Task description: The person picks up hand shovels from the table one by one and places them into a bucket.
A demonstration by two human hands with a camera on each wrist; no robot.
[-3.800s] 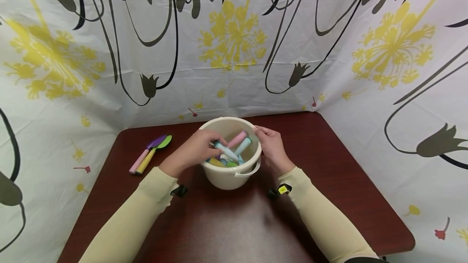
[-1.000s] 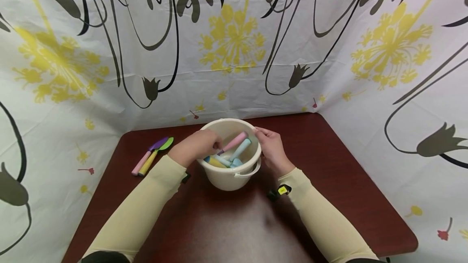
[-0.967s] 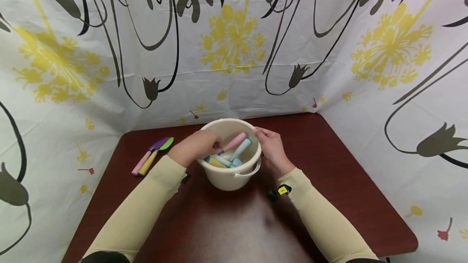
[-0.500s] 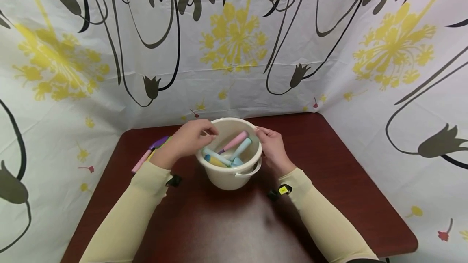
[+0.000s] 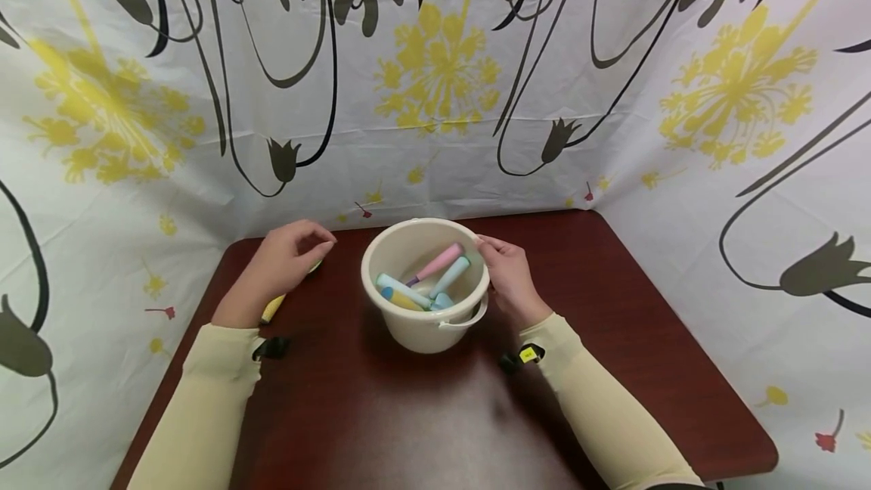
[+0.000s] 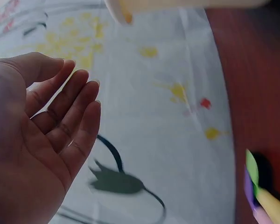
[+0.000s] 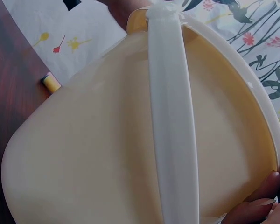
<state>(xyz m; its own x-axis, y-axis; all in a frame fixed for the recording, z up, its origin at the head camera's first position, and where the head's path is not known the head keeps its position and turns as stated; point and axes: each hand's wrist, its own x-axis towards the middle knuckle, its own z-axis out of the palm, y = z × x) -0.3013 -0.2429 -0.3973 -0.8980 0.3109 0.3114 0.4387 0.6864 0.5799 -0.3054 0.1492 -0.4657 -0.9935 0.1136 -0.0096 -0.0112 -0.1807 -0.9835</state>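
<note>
My left hand (image 5: 282, 267) hovers at the table's left, empty, fingers loosely bent. Below it lies a green tool with a yellow handle (image 5: 272, 309), mostly covered in the head view. The left wrist view also shows a purple tool (image 6: 248, 186) with a pink handle beside it; both look like small toy spades or spoons. My right hand (image 5: 509, 278) pinches the right rim of a cream bucket (image 5: 401, 331). Inside the bucket lie a pink handle (image 5: 441, 261), a light blue handle (image 5: 450, 274), another light blue handle (image 5: 395, 286) and a yellow one (image 5: 403, 299) with a blue end.
The bucket's white carrying handle (image 7: 172, 116) hangs at its side. A dark red table (image 5: 612, 369) bears everything. Patterned cloth (image 5: 435, 172) encloses it at the back and both sides.
My left hand has come up out of the bucket and travelled left over the two tools on the table. Earlier it held a light blue handle inside the bucket. My right hand stays on the rim.
</note>
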